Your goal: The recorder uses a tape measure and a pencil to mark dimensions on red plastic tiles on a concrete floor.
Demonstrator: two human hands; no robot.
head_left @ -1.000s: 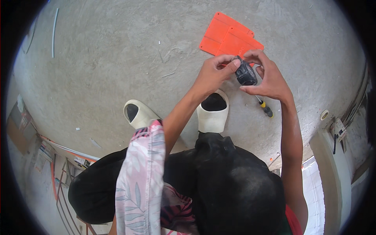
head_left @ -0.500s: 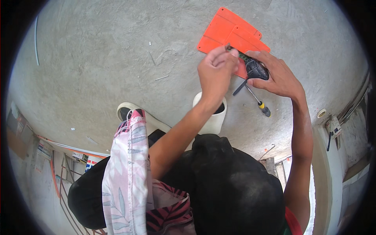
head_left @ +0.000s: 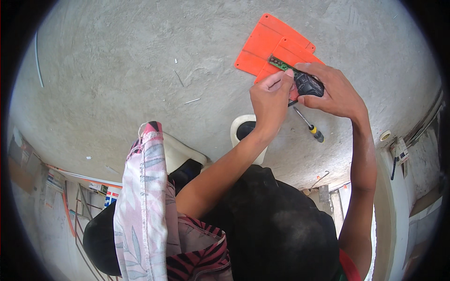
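My right hand (head_left: 335, 91) is wrapped round the black case of a tape measure (head_left: 309, 86), thumb below and fingers over the top. A short length of green blade (head_left: 280, 62) sticks out to the left, its dark end lying over the orange plates. With fingers pinched together, my left hand (head_left: 271, 100) is at the blade close to the case; the fingertips partly hide the contact. Beneath both hands lie overlapping flat orange plates (head_left: 267, 40) with small corner holes. A screwdriver (head_left: 315, 133) with a yellow and black handle rests on the floor just below the tape measure.
Rough grey concrete floor (head_left: 117, 70) spreads around, with a thin metal rod (head_left: 192, 100) and small scraps. White shoes (head_left: 239, 122) are near my left forearm. A patterned cloth (head_left: 145, 201) hangs at lower left. A tape roll (head_left: 385, 136) lies by the right wall.
My left hand has slid from the blade's outer end back toward the case, uncovering the green blade. My right hand keeps its hold on the case. The view has shifted slightly.
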